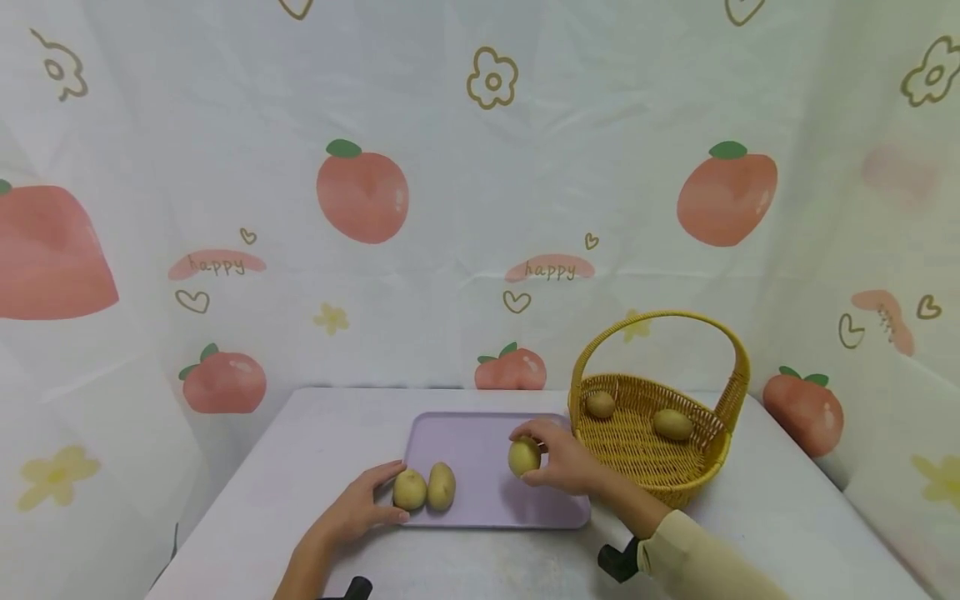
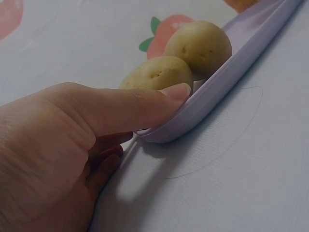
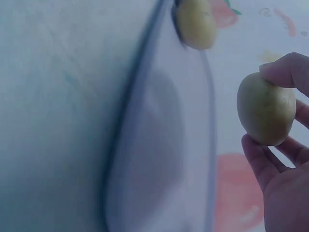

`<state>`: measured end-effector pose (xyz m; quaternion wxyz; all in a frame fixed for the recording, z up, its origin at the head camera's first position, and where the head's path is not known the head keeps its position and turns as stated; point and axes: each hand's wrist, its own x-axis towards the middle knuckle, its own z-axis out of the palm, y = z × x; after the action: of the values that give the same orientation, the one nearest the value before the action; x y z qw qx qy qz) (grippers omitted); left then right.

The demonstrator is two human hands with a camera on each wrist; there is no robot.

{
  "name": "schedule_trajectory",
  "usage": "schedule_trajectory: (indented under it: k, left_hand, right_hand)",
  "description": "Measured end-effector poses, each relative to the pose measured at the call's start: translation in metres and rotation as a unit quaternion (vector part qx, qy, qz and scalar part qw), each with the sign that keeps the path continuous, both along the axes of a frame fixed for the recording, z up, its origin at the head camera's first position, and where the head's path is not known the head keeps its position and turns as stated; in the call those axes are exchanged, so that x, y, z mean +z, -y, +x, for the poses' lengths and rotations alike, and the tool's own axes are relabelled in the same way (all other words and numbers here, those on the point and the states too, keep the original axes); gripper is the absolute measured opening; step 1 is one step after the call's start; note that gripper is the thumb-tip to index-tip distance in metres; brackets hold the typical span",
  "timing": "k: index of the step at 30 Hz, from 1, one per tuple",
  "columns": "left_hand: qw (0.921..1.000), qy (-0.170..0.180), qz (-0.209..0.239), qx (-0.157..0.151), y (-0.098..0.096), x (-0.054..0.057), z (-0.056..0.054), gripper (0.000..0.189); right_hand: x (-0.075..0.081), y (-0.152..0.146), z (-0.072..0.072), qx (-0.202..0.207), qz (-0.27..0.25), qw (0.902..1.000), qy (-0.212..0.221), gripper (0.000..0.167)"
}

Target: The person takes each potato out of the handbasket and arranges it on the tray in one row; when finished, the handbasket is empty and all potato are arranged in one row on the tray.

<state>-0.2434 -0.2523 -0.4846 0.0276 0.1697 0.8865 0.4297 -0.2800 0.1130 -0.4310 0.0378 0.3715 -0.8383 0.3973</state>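
My right hand (image 1: 562,458) holds a potato (image 1: 523,457) above the right part of a lilac tray (image 1: 480,500). In the right wrist view its thumb presses the top of that potato (image 3: 266,108), with the fingers below and behind. At the tray's left end, my left hand (image 1: 360,504) has thumb and fingers about a round potato (image 1: 409,490). The left wrist view shows the thumb against this potato (image 2: 161,72) at the tray rim; its far side is hidden. A longer potato (image 1: 442,487) lies beside it on the tray.
Right of the tray stands a yellow woven basket (image 1: 645,462) with a tall arched handle. Inside are a small round brownish potato (image 1: 601,405) and an oval one (image 1: 672,424). A white table (image 1: 315,425) bears everything, with a fruit-printed curtain (image 1: 450,208) behind it.
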Motion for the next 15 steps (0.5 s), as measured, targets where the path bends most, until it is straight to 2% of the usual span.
schedule_trajectory:
  k: [8,15]
  left_hand:
    - [1.0000,-0.006,-0.004,-0.003,0.001,-0.001,-0.001,0.081]
    - [1.0000,-0.002,0.004,-0.003,0.001,-0.001,-0.001,0.080]
  right_hand:
    - [-0.021,0.033,0.001,-0.016,0.021,0.9993,0.028,0.052]
    - [-0.033,0.055,-0.004,-0.001,0.009,0.9972,0.075,0.055]
